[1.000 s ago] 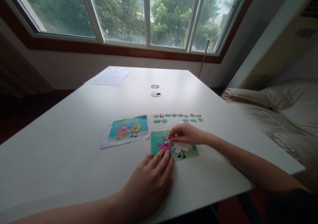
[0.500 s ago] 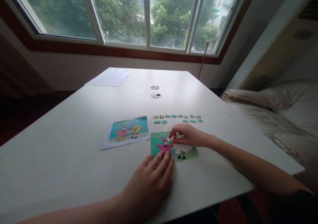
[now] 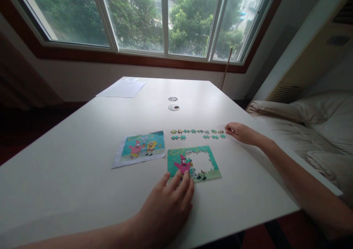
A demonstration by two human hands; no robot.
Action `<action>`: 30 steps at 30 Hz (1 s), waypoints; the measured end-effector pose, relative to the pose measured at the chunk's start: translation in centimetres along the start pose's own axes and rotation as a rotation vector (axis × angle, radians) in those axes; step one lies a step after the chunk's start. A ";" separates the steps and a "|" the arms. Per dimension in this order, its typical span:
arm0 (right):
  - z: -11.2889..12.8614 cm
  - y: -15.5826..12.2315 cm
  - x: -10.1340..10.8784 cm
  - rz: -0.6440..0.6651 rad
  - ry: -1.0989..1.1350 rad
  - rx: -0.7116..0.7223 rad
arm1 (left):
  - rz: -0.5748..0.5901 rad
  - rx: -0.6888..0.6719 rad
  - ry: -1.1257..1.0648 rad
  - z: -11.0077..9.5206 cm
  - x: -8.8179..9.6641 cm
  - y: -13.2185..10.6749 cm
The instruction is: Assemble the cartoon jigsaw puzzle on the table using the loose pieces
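A partly built cartoon jigsaw puzzle (image 3: 193,164) lies on the white table (image 3: 82,190), with a bare gap in its middle. My left hand (image 3: 168,206) rests flat at the puzzle's near left corner, fingertips touching its edge, fingers stretched out. My right hand (image 3: 241,132) lies at the right end of a row of loose puzzle pieces (image 3: 197,133), fingers curled low by the last pieces; whether it holds one is hidden. A printed reference picture (image 3: 140,148) of the same scene lies left of the puzzle.
A sheet of paper (image 3: 121,89) lies at the table's far left. Two round cable holes (image 3: 173,103) sit in the tabletop's middle. A cushioned sofa (image 3: 311,120) stands right of the table. Windows run along the far wall.
My right hand has left the puzzle's gap and moved up and right to the end of the row of loose pieces. My left hand has stayed put.
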State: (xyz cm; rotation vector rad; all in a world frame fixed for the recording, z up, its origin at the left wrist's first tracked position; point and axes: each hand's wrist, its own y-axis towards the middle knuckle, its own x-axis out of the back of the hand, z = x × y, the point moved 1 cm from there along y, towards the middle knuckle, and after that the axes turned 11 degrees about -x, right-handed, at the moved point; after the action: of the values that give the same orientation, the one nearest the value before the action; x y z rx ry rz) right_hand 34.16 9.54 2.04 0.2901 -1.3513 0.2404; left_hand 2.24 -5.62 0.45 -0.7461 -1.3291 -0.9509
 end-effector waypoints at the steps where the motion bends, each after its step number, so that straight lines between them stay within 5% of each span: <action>1: -0.8 0.0 0.0 -0.004 -0.015 -0.028 | 0.008 0.004 0.001 0.0 0.0 0.1; 10: -4.7 0.4 -1.3 -0.018 -0.069 -0.124 | 0.055 0.060 -0.057 -0.1 -0.1 1.4; 16: -5.5 0.4 -1.8 -0.175 -0.007 -0.168 | 0.066 0.060 -0.123 -0.1 -0.2 1.2; 23: -4.7 -0.3 -2.1 -0.262 0.090 -0.179 | 0.099 0.085 -0.172 0.0 0.0 1.1; 30: -1.9 0.1 -3.0 -0.200 0.212 -0.043 | 0.095 0.093 -0.222 0.7 0.1 1.0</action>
State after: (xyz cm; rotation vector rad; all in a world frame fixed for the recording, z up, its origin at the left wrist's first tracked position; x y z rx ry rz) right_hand 35.28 10.28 -1.30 0.3515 -1.1083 0.0723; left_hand 2.78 -4.60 0.72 -0.8542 -1.5065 -0.7413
